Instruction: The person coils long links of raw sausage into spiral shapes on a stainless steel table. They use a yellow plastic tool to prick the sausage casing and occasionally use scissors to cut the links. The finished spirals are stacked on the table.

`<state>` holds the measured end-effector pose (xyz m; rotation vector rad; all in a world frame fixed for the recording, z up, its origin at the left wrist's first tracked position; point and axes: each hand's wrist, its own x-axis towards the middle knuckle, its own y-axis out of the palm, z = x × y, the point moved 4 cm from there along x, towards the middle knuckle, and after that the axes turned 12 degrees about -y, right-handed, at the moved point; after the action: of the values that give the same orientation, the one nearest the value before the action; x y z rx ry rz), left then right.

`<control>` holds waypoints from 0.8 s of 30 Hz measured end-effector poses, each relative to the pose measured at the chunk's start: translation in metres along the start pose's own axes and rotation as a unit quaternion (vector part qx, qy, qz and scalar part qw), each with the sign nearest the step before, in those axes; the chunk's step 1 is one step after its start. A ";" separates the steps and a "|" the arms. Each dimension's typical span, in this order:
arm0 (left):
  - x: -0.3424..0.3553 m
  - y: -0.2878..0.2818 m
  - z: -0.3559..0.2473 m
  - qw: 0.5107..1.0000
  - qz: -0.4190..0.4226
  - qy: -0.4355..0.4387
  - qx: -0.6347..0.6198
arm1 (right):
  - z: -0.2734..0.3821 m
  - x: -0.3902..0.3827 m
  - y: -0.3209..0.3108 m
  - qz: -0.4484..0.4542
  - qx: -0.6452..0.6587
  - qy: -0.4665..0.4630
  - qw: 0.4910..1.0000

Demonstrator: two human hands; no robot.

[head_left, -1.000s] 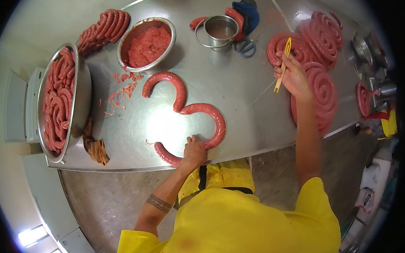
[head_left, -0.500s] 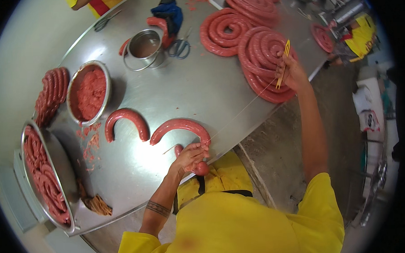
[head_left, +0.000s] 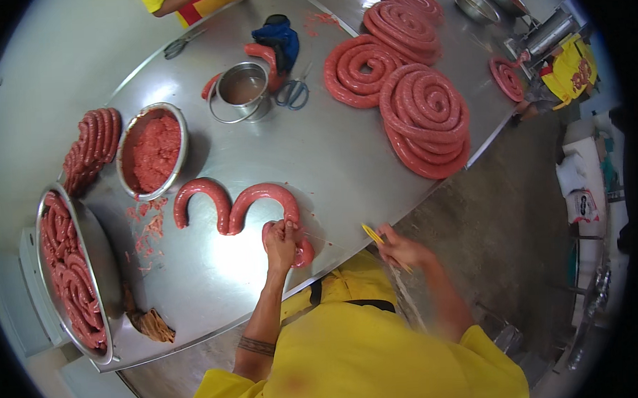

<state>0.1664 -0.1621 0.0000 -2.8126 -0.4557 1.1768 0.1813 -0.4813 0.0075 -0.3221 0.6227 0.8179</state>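
Observation:
Near the table's front edge my left hand [head_left: 281, 245] is closed round a raw sausage [head_left: 267, 192] that curves in an arch on the metal. Part of the sausage shows beyond the hand, bent back toward me. My right hand [head_left: 401, 249], just past the table edge, grips a slim yellow twine shuttle [head_left: 372, 234]. A thin string [head_left: 328, 241] runs from the shuttle side toward the sausage at my left hand. Another arched sausage [head_left: 203, 185] lies to the left, its end against the held one.
Big sausage coils [head_left: 429, 116] lie at the right. A bowl of ground meat [head_left: 183, 151] and a large basin of sausages [head_left: 100, 265] stand left. Farther back are a small pot [head_left: 236, 70], blue-handled scissors [head_left: 297, 95] and a co-worker's arm [head_left: 176, 2]. Another person [head_left: 570, 71] works far right.
My right hand has come down and left with the shuttle, from over the coils to beside the table edge. My left hand has shifted up and grips the sausage, whose arch has drawn tighter.

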 end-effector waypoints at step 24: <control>-0.027 0.023 -0.033 0.956 0.222 0.187 0.035 | 0.182 0.101 0.015 -0.096 0.152 -0.352 0.919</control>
<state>0.1776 -0.1904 0.0382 -3.0576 0.2503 0.6463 0.2934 -0.3231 0.0847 0.2000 0.0295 0.5783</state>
